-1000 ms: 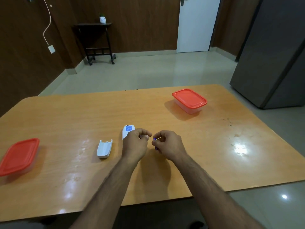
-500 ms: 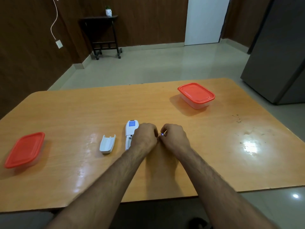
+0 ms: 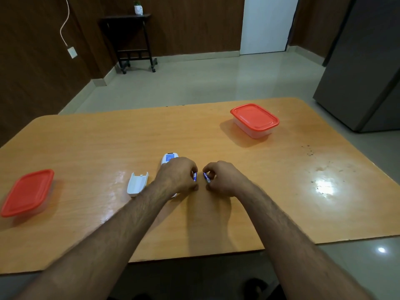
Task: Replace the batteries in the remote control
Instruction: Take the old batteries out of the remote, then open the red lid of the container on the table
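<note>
The white remote control (image 3: 168, 159) lies on the wooden table (image 3: 216, 213), mostly hidden under my left hand (image 3: 178, 176); only its far end with a blue label shows. Its white battery cover (image 3: 137, 183) lies loose just left of it. My left hand pinches a small blue battery (image 3: 195, 176) between fingers and thumb. Close beside it, my right hand (image 3: 223, 179) pinches a second blue battery (image 3: 206, 177). The two batteries are a short gap apart, just above the tabletop.
A clear container with a red lid (image 3: 255, 120) stands at the far right of the table. Another red-lidded container (image 3: 27, 192) sits at the left edge. A dark fridge (image 3: 363, 68) stands to the right, a small black side table (image 3: 132, 40) by the far wall.
My hands, pressed together half a second ago, have drawn slightly apart, and a blue battery now shows in each. The camera has tilted down a little.
</note>
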